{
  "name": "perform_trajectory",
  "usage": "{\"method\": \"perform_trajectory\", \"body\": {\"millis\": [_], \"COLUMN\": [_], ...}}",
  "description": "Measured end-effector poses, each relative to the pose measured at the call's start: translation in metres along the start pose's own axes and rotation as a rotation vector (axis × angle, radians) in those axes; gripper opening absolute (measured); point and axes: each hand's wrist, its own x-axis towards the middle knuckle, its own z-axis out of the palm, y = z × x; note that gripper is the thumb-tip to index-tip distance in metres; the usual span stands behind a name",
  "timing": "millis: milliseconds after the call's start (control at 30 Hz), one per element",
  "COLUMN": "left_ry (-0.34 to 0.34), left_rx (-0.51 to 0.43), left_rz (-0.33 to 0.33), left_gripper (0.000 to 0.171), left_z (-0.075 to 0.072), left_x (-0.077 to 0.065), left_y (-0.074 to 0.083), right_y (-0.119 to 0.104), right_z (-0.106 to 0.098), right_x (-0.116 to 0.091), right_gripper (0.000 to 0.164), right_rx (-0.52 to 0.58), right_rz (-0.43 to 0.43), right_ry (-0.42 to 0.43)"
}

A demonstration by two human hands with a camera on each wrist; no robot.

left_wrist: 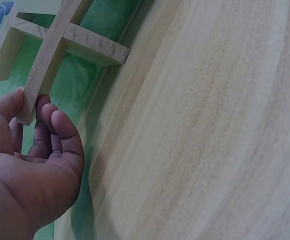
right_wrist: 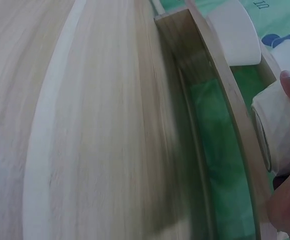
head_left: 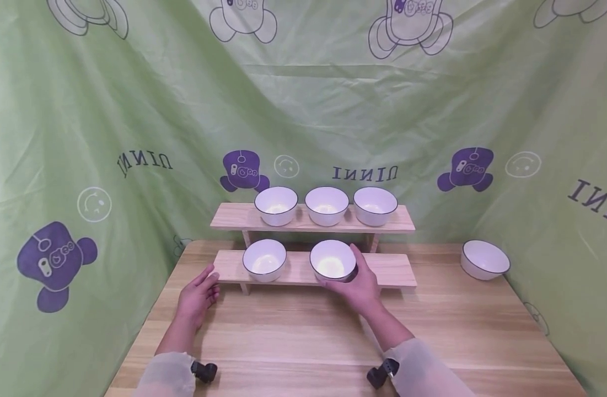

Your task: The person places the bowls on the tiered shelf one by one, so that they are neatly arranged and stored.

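My right hand grips a white, dark-rimmed bowl by its right side, at the lower board of a two-tier wooden shelf. The right wrist view shows the held bowl tilted beside the board; whether it touches the board cannot be told. To its left, a second bowl sits on the same board. My left hand holds the left end of the lower board, and the left wrist view shows the thumb and fingers around that board end.
On the upper board stand three matching bowls in a row: left, middle and right. Another bowl sits at the right rear of the wooden table. A green printed curtain hangs behind and at both sides.
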Motion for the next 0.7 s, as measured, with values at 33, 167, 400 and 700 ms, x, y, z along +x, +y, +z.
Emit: {"method": "perform_trajectory", "body": {"millis": [33,167,400,700], "left_ry": [0.0,-0.008,-0.015,-0.011], "left_rx": [0.0,-0.002,0.0,-0.005], "left_rz": [0.001,0.0,0.001,0.009], "left_gripper": [0.07,0.071,0.071,0.071], "left_z": [0.0,0.0,0.0,0.0], "left_x": [0.0,0.0,0.0,0.0], "left_y": [0.0,0.0,0.0,0.0], "right_y": [-0.001,-0.004,-0.007,-0.013], "right_z": [0.001,0.008,0.016,0.024], "right_x": [0.0,0.002,0.003,0.009], "right_gripper": [0.129,0.129,0.128,0.128], "right_rx": [0.003,0.004,-0.007,-0.013], "right_rz": [0.002,0.002,0.003,0.011], "right_ry": [-0.002,-0.006,-0.01,-0.044]}}
